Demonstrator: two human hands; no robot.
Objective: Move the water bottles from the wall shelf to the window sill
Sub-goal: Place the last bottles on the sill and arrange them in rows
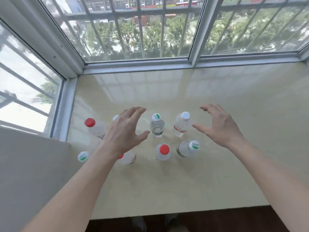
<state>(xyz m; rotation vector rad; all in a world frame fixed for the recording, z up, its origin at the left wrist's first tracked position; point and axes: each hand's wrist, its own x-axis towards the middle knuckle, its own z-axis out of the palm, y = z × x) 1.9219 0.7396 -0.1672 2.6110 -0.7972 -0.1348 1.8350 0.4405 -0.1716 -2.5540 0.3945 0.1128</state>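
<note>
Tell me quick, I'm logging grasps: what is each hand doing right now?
Left hand: open, fingers spread, holding nothing, above the bottles.
Right hand: open, fingers curled, holding nothing, beside the white-capped bottle.

Cap lettering too blurred

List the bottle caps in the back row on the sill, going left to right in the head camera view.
Red cap → green-and-white cap → plain white cap. A pale cap between the first two is mostly hidden behind the left hand, so I left it out.
</note>
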